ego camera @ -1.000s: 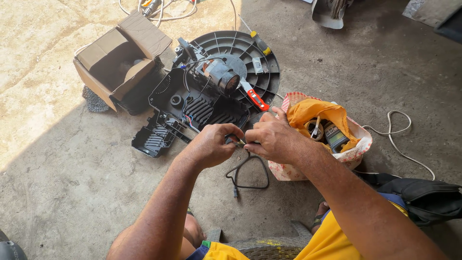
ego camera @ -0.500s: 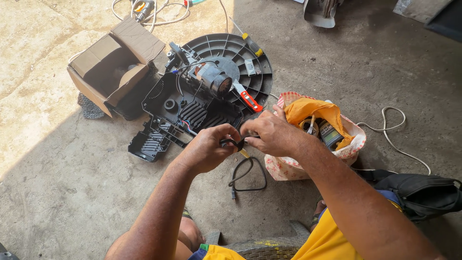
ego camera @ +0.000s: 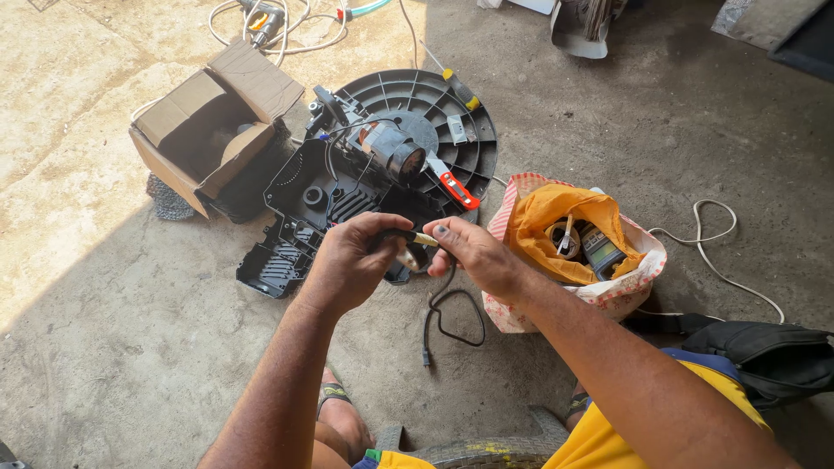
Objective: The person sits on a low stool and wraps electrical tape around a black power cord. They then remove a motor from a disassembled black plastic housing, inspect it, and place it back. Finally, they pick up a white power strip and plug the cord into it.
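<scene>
Pinching from both sides, seen from the head camera: left hand (ego camera: pixel 352 260) curled shut around the upper end of a black cable (ego camera: pixel 452 317), right hand (ego camera: pixel 473 254) closed with thumb and forefinger on the pale tip (ego camera: pixel 424 239) sticking out of that end. Stood a little apart now, where 1 second ago and half a second ago had been pressed knuckle to knuckle with the tip hidden between them; bared, by that small parting, the tip to the camera, and suggested a pull along the cable's end rather than a fresh grip. Hung the rest of the cable in a loop below the hands, its far plug lying on the concrete floor (ego camera: pixel 104 347). Lay just beyond the hands, as before, the black plastic housing (ego camera: pixel 295 221) with its motor (ego camera: pixel 395 152) and a red-handled tool (ego camera: pixel 456 189) untouched. Sat to the left an open cardboard box (ego camera: pixel 208 130), to the right an orange bag (ego camera: pixel 556 217) of small parts.
</scene>
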